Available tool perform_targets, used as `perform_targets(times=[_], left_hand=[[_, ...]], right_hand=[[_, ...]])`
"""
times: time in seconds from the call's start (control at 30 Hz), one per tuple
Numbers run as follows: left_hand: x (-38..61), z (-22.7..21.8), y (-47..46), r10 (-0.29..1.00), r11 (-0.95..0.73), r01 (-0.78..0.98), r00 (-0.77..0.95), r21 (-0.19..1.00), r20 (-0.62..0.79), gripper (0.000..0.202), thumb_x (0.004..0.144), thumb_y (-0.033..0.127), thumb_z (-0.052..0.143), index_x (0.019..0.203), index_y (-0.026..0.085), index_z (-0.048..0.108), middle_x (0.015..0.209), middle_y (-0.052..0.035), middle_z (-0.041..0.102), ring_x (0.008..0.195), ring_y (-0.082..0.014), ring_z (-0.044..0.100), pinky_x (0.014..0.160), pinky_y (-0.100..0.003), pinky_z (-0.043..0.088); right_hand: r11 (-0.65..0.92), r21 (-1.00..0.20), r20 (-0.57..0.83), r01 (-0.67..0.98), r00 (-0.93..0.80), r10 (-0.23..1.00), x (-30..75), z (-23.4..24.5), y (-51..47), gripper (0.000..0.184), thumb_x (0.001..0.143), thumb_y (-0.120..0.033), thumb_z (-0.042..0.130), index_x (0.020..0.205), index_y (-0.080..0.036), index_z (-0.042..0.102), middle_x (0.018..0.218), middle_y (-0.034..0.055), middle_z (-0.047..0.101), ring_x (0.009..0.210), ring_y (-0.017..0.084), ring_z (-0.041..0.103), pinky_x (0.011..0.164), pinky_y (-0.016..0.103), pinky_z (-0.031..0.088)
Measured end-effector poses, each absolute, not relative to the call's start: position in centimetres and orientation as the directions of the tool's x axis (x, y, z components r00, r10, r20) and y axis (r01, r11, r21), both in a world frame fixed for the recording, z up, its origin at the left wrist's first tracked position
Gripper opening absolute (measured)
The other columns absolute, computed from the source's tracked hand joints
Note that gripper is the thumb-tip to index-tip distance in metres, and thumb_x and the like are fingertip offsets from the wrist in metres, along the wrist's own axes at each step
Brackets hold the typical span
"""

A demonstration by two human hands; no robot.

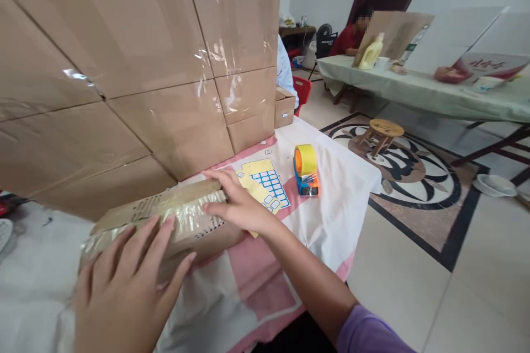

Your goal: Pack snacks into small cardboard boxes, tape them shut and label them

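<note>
A flat brown cardboard parcel (186,215), wrapped in clear tape, lies on the cloth-covered table (343,198) in front of me. My left hand (124,287) rests flat on its near end with fingers spread. At the parcel's far end my right hand (238,204) presses down, fingers stretched out along the taped edge. Beside the right hand lies a yellow sheet of blue-edged stickers (265,182). A tape dispenser (306,174) with a yellow roll stands to the right of the sheet.
A tall taped cardboard wall (136,71) stands behind the parcel, with a small box (284,107) at its right end. Across the patterned floor are a low wooden stool (381,133), a long green-covered table (426,94) and a seated person in red (350,38).
</note>
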State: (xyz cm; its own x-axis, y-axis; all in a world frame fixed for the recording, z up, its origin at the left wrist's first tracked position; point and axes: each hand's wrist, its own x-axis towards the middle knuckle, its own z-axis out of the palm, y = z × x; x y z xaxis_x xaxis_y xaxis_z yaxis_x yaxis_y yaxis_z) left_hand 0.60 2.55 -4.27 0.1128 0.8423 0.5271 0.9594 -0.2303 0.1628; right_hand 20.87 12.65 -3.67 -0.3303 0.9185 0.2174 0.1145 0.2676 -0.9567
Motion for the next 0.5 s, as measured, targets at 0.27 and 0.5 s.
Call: perform_targets(times=[0.27, 0.5], left_hand=[[1.0, -3.8, 3.3, 0.829, -0.242, 0.97, 0.226, -0.037, 0.511, 0.047, 0.1, 0.051, 0.039, 0.13, 0.022, 0.061, 0.138, -0.014, 0.063, 0.12, -0.0386, 0.059, 0.107, -0.059, 0.04], [0.9, -4.2, 3.6, 0.82, -0.302, 0.952, 0.285, -0.049, 0.497, 0.045, 0.103, 0.045, 0.036, 0.133, 0.018, 0.055, 0.151, -0.0143, 0.055, 0.142, -0.0357, 0.047, 0.115, -0.057, 0.033]], right_hand=[[0.322, -0.944, 0.263, 0.077, -0.417, 0.87, 21.2, -4.3, 12.9, 0.068, 0.082, -0.022, 0.067, 0.145, -0.043, 0.049, 0.142, 0.0027, 0.042, 0.141, 0.025, 0.038, 0.122, 0.051, 0.026], [0.362, -0.932, 0.326, 0.022, -0.384, 0.864, 20.5, -4.8, 12.9, 0.065, 0.079, -0.021, 0.067, 0.141, -0.032, 0.053, 0.144, 0.0049, 0.046, 0.14, 0.023, 0.04, 0.12, 0.044, 0.032]])
